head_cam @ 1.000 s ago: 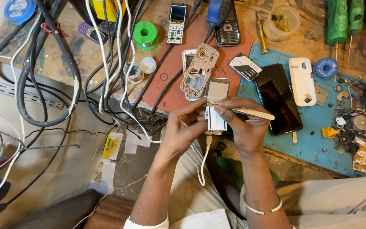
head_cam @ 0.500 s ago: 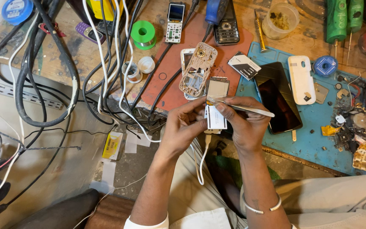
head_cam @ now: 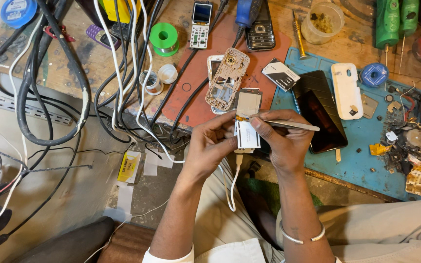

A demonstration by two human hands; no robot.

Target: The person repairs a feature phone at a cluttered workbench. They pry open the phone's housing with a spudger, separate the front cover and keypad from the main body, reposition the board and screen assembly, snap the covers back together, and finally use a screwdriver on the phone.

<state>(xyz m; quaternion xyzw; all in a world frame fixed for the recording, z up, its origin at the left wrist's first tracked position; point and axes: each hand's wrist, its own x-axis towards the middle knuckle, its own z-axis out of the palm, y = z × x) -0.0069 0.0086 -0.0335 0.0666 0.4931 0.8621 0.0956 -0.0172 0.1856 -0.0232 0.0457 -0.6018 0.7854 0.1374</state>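
Observation:
My left hand (head_cam: 209, 144) grips a small opened phone board (head_cam: 247, 124) with a white lower part and a silvery upper part. A white cable (head_cam: 233, 180) hangs from its bottom end. My right hand (head_cam: 283, 141) holds metal tweezers (head_cam: 283, 124), their tips touching the board near its middle. Both hands hover just in front of the workbench edge, above my lap.
On the bench lie a red mat (head_cam: 196, 83), a blue mat (head_cam: 366, 146), a stripped phone frame (head_cam: 226, 80), a dark smartphone (head_cam: 320, 111), a white back cover (head_cam: 347, 90), two small keypad phones (head_cam: 200, 19), a green tape roll (head_cam: 164, 38) and loose parts at right (head_cam: 410, 146). Thick cables (head_cam: 74, 73) hang at left.
The hands and board stay almost in place; the tweezers have shifted slightly against the board.

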